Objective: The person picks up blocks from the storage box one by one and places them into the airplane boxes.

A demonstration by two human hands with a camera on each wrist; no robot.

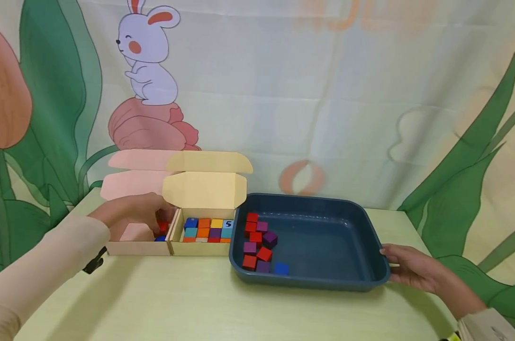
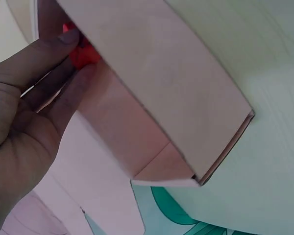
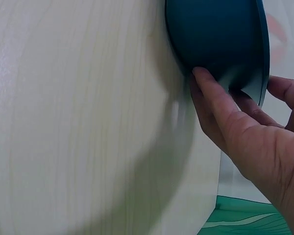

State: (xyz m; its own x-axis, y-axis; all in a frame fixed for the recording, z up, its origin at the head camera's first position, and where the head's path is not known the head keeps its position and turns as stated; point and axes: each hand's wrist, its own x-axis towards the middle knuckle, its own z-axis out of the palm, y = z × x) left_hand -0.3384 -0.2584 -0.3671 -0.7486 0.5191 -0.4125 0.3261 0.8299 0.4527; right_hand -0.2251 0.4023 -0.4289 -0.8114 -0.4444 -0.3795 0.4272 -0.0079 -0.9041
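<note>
**Right wrist: hand on tray edge**

Right hand grips the dark blue tray at its rim: fingers under the wall, thumb over the lip. Tray sits on the pale wood-grain tabletop. Green-patterned backdrop below the tabletop edge.

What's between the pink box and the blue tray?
In the head view, a yellow box full of coloured cubes sits between the pink box and the tray, touching both as far as that view shows.
</note>
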